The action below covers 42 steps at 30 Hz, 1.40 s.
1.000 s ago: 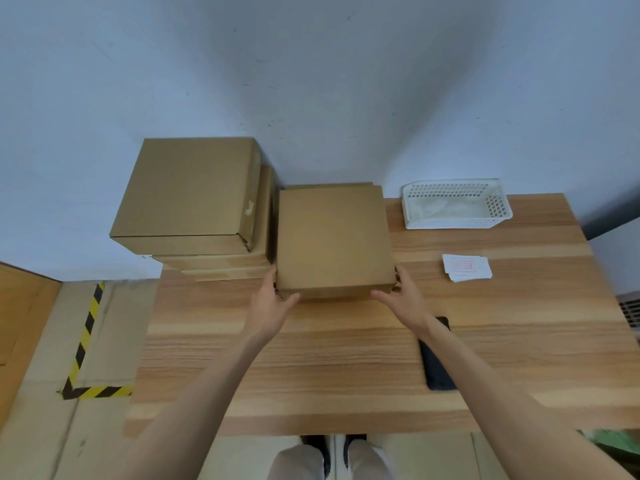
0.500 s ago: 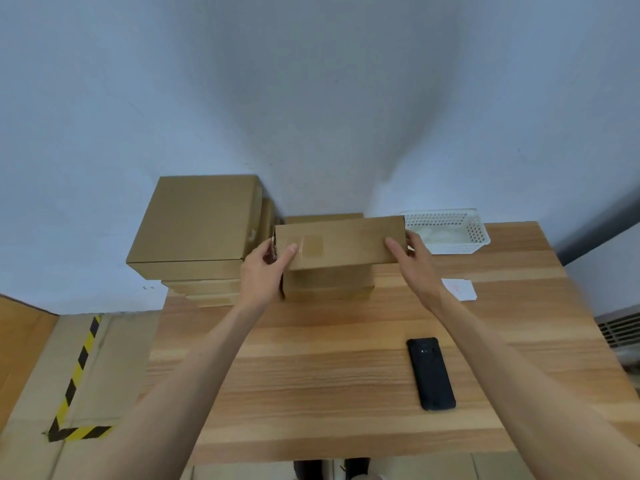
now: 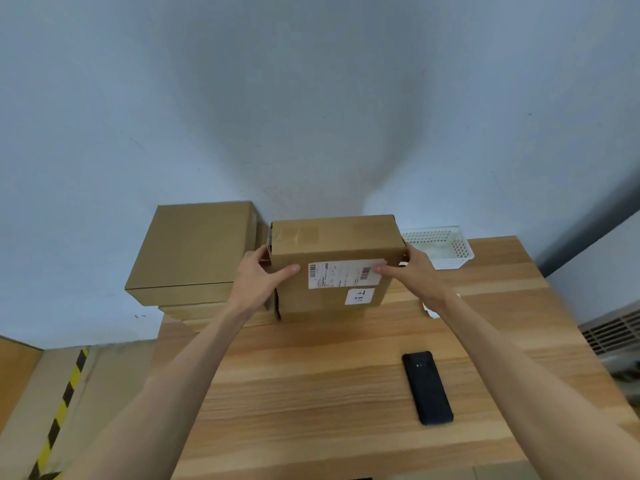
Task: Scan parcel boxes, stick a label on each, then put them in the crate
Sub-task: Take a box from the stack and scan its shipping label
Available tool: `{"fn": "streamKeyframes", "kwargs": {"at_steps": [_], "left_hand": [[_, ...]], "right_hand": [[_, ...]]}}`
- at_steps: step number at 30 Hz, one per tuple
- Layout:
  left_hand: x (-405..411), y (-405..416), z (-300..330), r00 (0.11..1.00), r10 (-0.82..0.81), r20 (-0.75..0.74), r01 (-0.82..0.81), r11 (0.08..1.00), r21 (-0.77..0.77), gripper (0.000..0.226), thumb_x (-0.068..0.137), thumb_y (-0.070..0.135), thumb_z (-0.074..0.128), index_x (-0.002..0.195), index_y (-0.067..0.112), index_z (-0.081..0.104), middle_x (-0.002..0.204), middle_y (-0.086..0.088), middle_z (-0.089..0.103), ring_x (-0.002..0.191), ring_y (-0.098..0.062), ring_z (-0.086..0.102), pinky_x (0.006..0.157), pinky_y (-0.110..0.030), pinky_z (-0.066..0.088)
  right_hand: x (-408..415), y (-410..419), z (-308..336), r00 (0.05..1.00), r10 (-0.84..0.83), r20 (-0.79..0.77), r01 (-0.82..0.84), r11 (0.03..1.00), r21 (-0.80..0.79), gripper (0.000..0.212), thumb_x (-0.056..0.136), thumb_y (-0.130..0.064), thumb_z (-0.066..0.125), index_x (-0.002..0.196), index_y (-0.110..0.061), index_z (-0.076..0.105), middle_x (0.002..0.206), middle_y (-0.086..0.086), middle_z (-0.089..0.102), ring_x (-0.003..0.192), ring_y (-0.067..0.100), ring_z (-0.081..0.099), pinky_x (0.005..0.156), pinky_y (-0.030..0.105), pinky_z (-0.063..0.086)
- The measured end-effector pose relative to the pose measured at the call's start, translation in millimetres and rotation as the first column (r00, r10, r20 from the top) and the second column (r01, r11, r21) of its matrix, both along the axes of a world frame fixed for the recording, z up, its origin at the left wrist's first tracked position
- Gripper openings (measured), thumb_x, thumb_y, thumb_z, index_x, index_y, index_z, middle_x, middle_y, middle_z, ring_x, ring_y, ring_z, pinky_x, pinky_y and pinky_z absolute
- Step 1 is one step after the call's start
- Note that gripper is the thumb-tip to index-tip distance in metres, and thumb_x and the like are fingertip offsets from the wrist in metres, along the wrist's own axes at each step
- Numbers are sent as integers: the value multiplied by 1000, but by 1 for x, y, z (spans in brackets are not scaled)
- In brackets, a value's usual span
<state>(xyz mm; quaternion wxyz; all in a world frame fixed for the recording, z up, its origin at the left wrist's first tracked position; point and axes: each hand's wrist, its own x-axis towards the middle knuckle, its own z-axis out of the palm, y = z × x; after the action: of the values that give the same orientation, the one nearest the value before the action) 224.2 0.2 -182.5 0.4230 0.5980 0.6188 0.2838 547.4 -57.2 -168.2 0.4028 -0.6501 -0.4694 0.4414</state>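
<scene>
From the head camera, both hands are up on a brown parcel box point(image 3: 332, 271), and it's tilted so a broad face looks back toward the person, its lower edge hanging just over another box beneath it at the back of the wooden table point(image 3: 311, 393). The left hand point(image 3: 258, 278) clamps the box's left side, thumb stretched across the near face, fingers wrapped round the edge out of sight. The right hand point(image 3: 412, 271) grips the right side the same way, thumb lying on the white shipping label point(image 3: 343, 274), which carries barcodes at both ends. Below that label sits a small white sticker point(image 3: 359, 296) with handwritten marks I can't read. Clear tape shines along the box's upper face. To the left, a stack of flat cardboard boxes point(image 3: 194, 251) stands against the pale wall, just beside the held box. Behind the right hand, a white perforated crate point(image 3: 446, 245) rests on the table's far edge. A black handheld device point(image 3: 427, 388) lies flat on the table, well apart from the box. Some white slips point(image 3: 429, 311) peek out under the right wrist.
</scene>
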Motion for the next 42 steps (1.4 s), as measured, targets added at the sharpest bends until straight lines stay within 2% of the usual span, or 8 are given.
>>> {"fn": "streamKeyframes", "kwargs": {"at_steps": [9,14,18,22,30,35,39,42], "left_hand": [[12,-23,-23,989,147,-7,-146,983,-112,56,72,75,73,90,22,74,92,10,73,89,-10,68,76,-28,54],[6,-29,-51,982,181,61,-164,964,-210,94,62,82,75,126,13,70,116,6,73,105,-11,68,97,-37,56],[4,-50,-64,984,145,104,-115,961,-253,78,77,47,86,139,11,57,125,1,67,113,-10,63,99,-28,50],[-2,-78,-93,992,48,121,-6,945,-327,71,79,35,86,141,17,56,127,5,67,113,-8,64,86,-18,51],[-16,-122,-149,999,17,41,1,907,-421,78,85,35,81,153,29,43,138,4,58,119,-18,60,101,-40,53],[-20,-127,-177,998,8,66,21,902,-431,61,92,23,75,146,32,49,131,12,63,116,-16,63,86,-24,53],[-22,-113,-194,998,-61,30,68,895,-440,63,90,30,75,147,34,49,135,15,62,123,-13,59,103,-36,50],[-14,-94,-197,994,-110,-23,90,898,-430,72,87,35,78,151,30,46,144,9,55,132,-16,52,108,-33,42]], "right_hand": [[-13,-21,-39,987,-82,-140,69,993,-96,57,92,-42,70,139,-24,44,122,-2,68,109,13,67,89,32,59],[-20,-34,-63,978,-122,-166,94,981,-172,44,97,-37,66,135,-22,49,117,-10,68,99,2,68,75,19,58],[-23,-46,-77,969,-190,-155,154,963,-221,28,98,-33,64,123,-25,53,107,-11,69,91,0,67,63,12,54],[-25,-61,-108,969,-218,-112,178,940,-291,38,94,-43,68,124,-22,57,117,-3,72,101,12,70,85,33,60],[-40,-83,-162,988,-152,-23,128,898,-420,52,92,-52,67,129,-18,57,116,-5,70,107,17,69,91,41,58],[-38,-83,-190,994,-108,0,93,856,-509,101,84,-60,72,160,-26,14,147,2,53,128,25,57,106,50,49],[-35,-98,-204,992,-119,-32,87,859,-504,97,85,-56,74,159,-33,16,142,-5,57,118,18,63,83,39,61],[-36,-127,-215,959,-263,-102,174,837,-519,86,85,-50,76,152,-38,24,129,-11,62,111,13,64,91,47,59]]}}
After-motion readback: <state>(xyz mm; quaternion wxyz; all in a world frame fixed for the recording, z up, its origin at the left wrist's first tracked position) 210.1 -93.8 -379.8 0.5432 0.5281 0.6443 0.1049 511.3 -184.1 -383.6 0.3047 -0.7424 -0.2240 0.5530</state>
